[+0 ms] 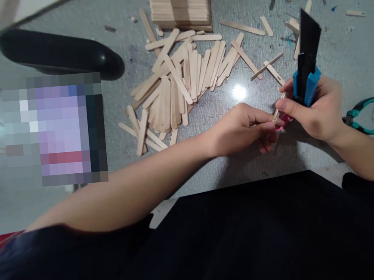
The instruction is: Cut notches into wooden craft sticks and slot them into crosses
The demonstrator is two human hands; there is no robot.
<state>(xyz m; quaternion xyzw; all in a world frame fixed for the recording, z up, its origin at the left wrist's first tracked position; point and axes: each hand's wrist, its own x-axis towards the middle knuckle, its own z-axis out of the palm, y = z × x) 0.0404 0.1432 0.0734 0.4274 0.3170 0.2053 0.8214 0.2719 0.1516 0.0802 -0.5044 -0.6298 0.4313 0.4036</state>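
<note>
My left hand [238, 129] reaches in from the left, thumb and forefinger pinching the lower end of a small wooden craft stick piece [275, 115]. My right hand [322, 110] is closed, its thumb and forefinger pressed on the upper end of that same piece. A tool with a wide black blade [310, 35] and a blue handle [312, 85] sticks up from my right palm; its exact kind is unclear. Something pink [283, 124] shows between the two hands, mostly covered by fingers. Just beyond the fingertips lies a slotted craft stick [275, 73], touching another stick.
Many loose craft sticks [171, 102] lie heaped at the centre, below a banded stack [160, 6]. Green-and-black pliers [362, 117] rest at right. A long black case [60, 53] and a blurred-out object [59, 128] are at left. Cut pieces [355, 13] lie at upper right.
</note>
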